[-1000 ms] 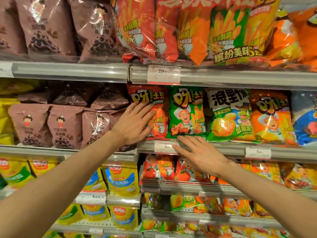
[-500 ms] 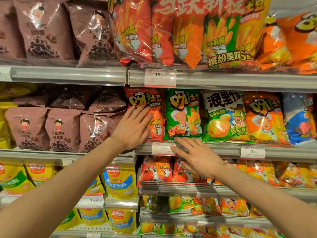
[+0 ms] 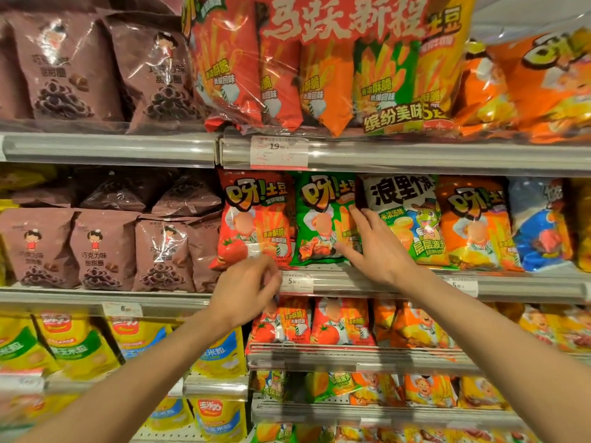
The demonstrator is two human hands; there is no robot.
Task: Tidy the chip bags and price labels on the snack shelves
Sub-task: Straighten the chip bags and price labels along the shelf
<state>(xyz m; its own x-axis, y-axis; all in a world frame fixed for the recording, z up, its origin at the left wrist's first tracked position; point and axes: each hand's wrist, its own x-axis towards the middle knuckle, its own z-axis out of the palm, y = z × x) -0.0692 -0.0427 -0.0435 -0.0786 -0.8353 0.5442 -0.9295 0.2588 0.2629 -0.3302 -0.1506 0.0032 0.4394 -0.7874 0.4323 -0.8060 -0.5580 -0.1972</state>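
Note:
On the middle shelf a red chip bag (image 3: 256, 219) stands next to a green chip bag (image 3: 323, 219). My right hand (image 3: 377, 251) lies with straight, spread fingers on the green bag's right edge, where it meets a white-and-green bag (image 3: 406, 212). My left hand (image 3: 246, 289) is blurred, with curled fingers at the shelf rail just under the red bag's bottom edge, left of a 5.90 price label (image 3: 295, 281). Whether it holds anything is unclear.
An orange bag (image 3: 473, 222) and a blue bag (image 3: 540, 225) continue the row to the right. Brown bags (image 3: 96, 247) fill the left section. Big multipacks (image 3: 319, 65) sit above a 19.90 label (image 3: 278, 151). Another price label (image 3: 463, 286) sits on the rail (image 3: 527, 287). Lower shelves hold several more bags.
My left hand came off the front of the red bag and dropped to its bottom edge, fingers curling. My right hand rose from the shelf rail onto the green bag's right side.

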